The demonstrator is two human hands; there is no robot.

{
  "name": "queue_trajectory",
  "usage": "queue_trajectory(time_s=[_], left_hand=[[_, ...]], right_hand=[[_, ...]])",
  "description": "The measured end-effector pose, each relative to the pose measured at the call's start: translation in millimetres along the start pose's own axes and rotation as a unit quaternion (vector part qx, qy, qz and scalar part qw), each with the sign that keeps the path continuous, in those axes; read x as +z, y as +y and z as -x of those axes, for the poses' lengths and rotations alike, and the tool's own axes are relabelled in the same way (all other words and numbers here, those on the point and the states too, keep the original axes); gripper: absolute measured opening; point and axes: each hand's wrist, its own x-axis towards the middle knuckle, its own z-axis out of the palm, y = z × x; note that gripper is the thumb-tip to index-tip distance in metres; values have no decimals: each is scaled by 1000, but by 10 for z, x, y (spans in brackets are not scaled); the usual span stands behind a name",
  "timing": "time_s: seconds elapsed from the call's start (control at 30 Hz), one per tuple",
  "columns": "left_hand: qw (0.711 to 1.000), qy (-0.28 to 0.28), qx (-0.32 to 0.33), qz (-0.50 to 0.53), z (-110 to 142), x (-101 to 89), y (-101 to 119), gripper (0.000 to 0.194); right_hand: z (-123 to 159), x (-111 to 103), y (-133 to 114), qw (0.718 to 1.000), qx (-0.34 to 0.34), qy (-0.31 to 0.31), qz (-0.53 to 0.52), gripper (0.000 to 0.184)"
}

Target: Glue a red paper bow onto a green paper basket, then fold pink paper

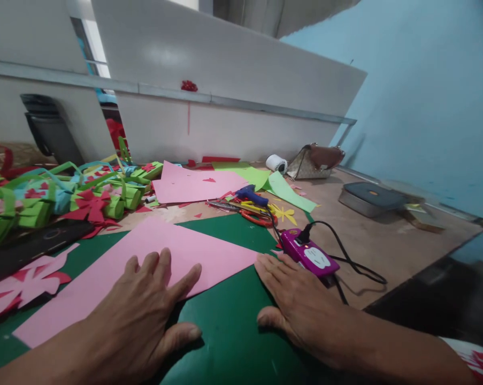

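My left hand lies flat with fingers spread, its fingertips resting on the near edge of a large pink paper sheet on the green cutting mat. My right hand lies flat on the mat, fingers stretched out, at the sheet's right corner. It is just beside a magenta power strip with a black cable. Neither hand holds anything.
Green, blue and red paper baskets crowd the left. A second pink sheet, a blue glue gun, scissors and light green paper lie behind. A tape roll, a bag and a grey lidded box stand at right.
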Motion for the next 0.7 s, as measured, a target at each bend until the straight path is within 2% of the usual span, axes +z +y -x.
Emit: queue_trajectory(time_s=[0.1, 0.2, 0.33, 0.47, 0.63, 0.7], left_hand=[[1000, -4, -8, 7, 16, -40, 31, 76], [1000, -8, -12, 10, 32, -18, 31, 76], [1000, -16, -9, -9, 39, 69, -11, 77], [999, -37, -11, -13, 34, 62, -15, 80], [996, -85, -16, 11, 59, -77, 149, 88], [997, -67, -7, 29, 89, -104, 242, 82]], right_hand=[[-46, 17, -24, 1000, -4, 19, 17, 70], [-105, 61, -97, 1000, -19, 14, 12, 78], [-226, 58, -227, 997, -66, -20, -46, 84], [-393, -69, -345, 985, -125, -65, -99, 87], [-459, -122, -381, 980, -144, -65, -122, 81], [-444, -92, -379, 980, -141, -59, -124, 78]])
